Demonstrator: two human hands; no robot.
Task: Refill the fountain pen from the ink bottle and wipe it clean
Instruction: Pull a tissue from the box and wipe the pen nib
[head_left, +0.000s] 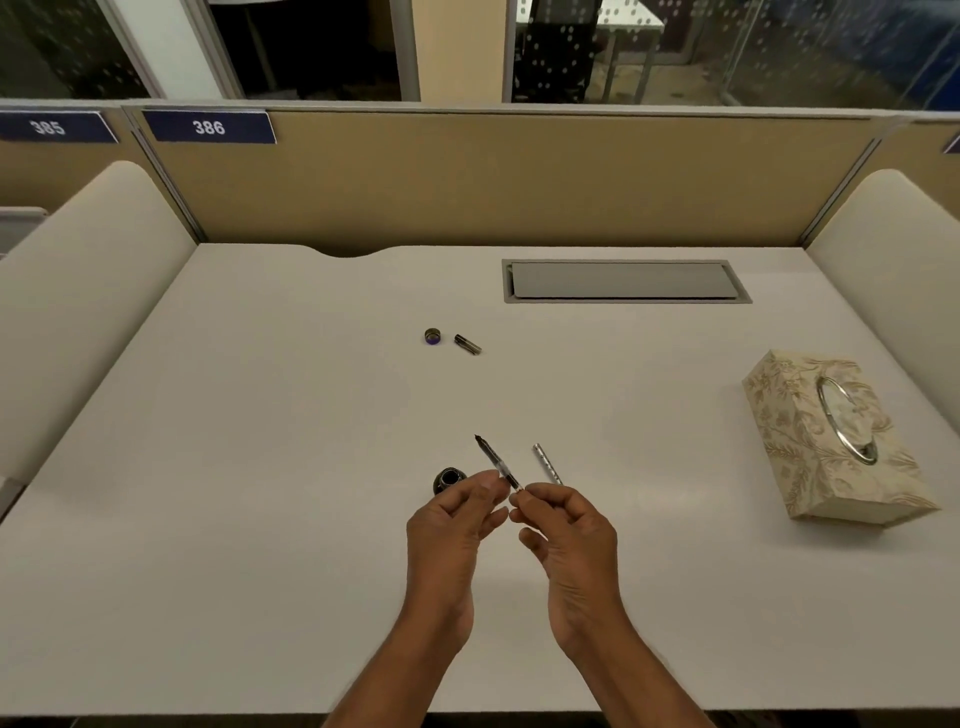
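Note:
The nib section of the fountain pen (493, 457), with its clear converter, points up and away from me above the white desk. My left hand (457, 525) pinches it near the middle, and my right hand (566, 525) pinches its near end. The silver pen barrel (546, 462) sticks up behind my right hand; its lower end is hidden by the fingers. The open ink bottle (448, 479) stands on the desk just behind my left hand. Its cap (432, 336) and the pen cap (467, 344) lie farther back on the desk.
A patterned tissue box (831, 441) sits at the right side of the desk (260, 467). A grey cable hatch (623, 280) is set into the back right. Tan partitions and white side panels enclose the desk.

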